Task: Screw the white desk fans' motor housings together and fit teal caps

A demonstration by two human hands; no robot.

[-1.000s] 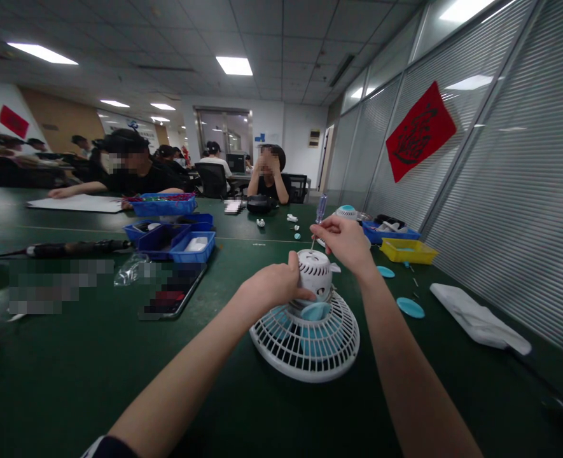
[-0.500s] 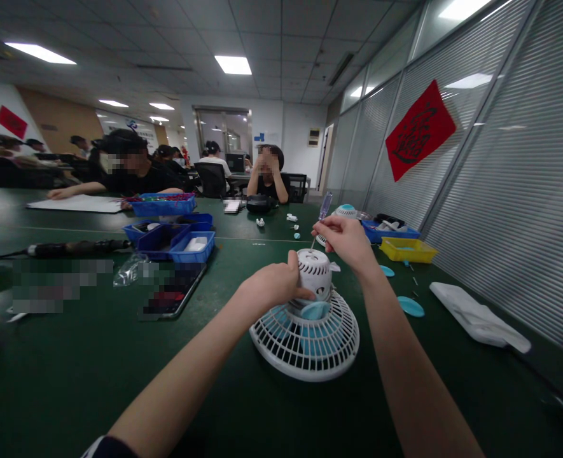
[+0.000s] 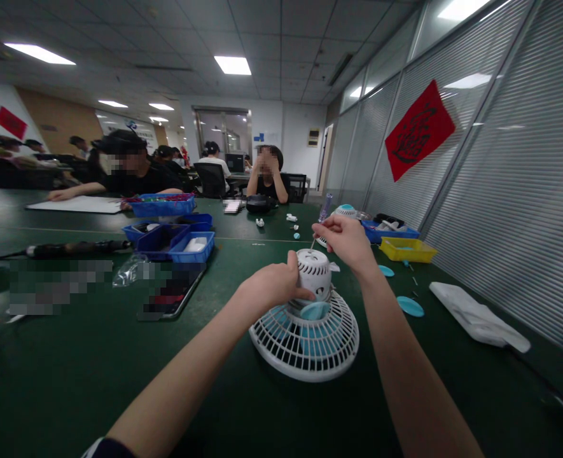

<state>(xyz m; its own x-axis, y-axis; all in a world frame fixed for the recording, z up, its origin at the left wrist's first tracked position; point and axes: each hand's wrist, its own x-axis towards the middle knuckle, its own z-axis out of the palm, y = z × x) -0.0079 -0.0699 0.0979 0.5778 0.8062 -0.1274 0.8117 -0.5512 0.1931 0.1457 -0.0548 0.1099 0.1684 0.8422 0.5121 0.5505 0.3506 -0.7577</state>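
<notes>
A white fan (image 3: pixel 310 343) sits right of centre in the lower half of the frame, its wide grille down and its slotted motor housing (image 3: pixel 314 272) up, with light blue blades showing through the bars. The left hand (image 3: pixel 275 283) has its fingers wrapped around the housing's left side, thumb near the top edge. Above, the right hand (image 3: pixel 347 242) pinches a screwdriver (image 3: pixel 326 208) between its fingers; the clear purplish handle leans slightly right and the thin shaft points down to the housing's top, though whether the tip sits in a hole I cannot tell. Just behind that hand stands another fan (image 3: pixel 346 210), partly hidden. Right of centre lie a light blue disc (image 3: pixel 410 307) and a yellow tray (image 3: pixel 409 254). Left of centre, blue bins (image 3: pixel 193 252) and a phone (image 3: pixel 180 289) rest on the green tabletop (image 3: pixel 224 401). Farther back, upper centre, a person (image 3: pixel 269 187) sits, hands raised to the face.
</notes>
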